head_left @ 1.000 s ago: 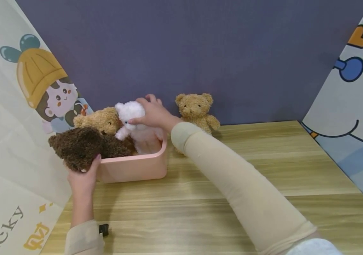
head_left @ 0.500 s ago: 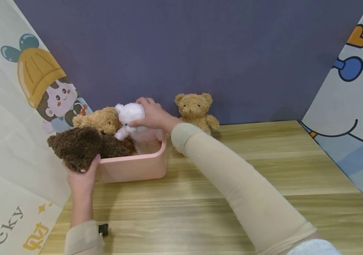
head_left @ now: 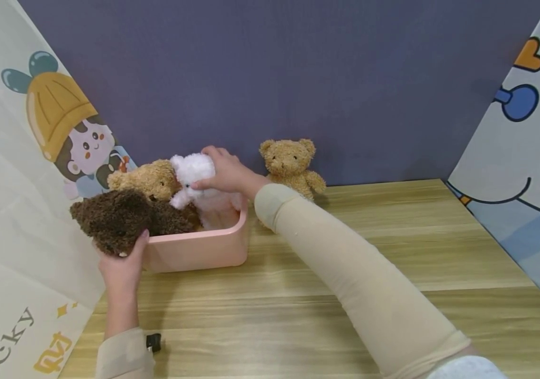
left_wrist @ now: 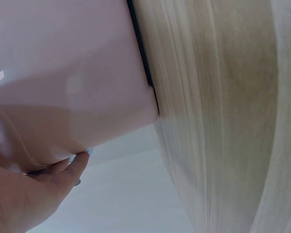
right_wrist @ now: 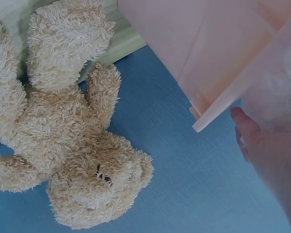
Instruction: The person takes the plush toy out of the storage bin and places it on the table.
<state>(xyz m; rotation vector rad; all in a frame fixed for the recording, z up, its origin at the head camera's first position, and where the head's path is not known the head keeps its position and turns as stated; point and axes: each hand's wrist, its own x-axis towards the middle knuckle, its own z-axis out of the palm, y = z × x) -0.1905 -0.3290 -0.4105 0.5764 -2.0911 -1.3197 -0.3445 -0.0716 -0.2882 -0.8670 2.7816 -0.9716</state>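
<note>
One woodgrain table (head_left: 275, 316), dark wall (head_left: 336, 79) behind; left hand (head_left: 122, 265) grips pink bin (head_left: 199, 252), right hand (head_left: 227, 171) white plush (head_left: 193, 167).

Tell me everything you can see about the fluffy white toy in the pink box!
The fluffy white toy looks like soft plush. It has a small rounded ear, a tiny dark eye and a stubby arm pointing left. It's upright at the right end of the pink box, head above the rim, beside a tan bear. The right hand grips its head, covering part of its face. Its bottom is hidden behind the box's front wall.
</note>
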